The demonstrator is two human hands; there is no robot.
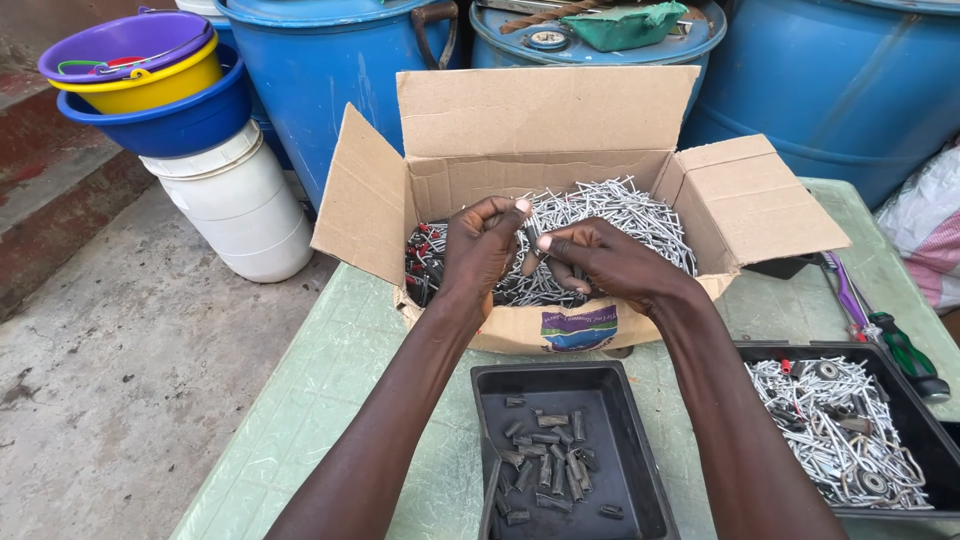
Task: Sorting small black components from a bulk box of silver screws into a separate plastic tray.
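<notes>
Hands are meeting over the open cardboard box [560,330] in the middle of the frame. I am pinching a thin metal pin [531,232] between my left hand [482,250] and my right hand [600,262], fingertips of both closing on it just above the heap of silver pins [620,215] that is filling the right part of the box. Darker pieces with red tips [425,255] are lying in the left part of the box, beside my left wrist.

Below my arms, at the lower middle of the frame, a black tray [600,385] is sitting on the pale green table [330,380], and short dark sleeves [550,465] are lying scattered in it. At the lower right a second black tray [905,400] is holding more silver pins mixed with a few round washers. A green-handled screwdriver [905,355] is lying just above that tray, near the right edge.

Blue barrels [830,80] are standing along the top of the frame, and at the upper left a white bucket [240,205] is carrying stacked blue, yellow and purple basins [150,75].
</notes>
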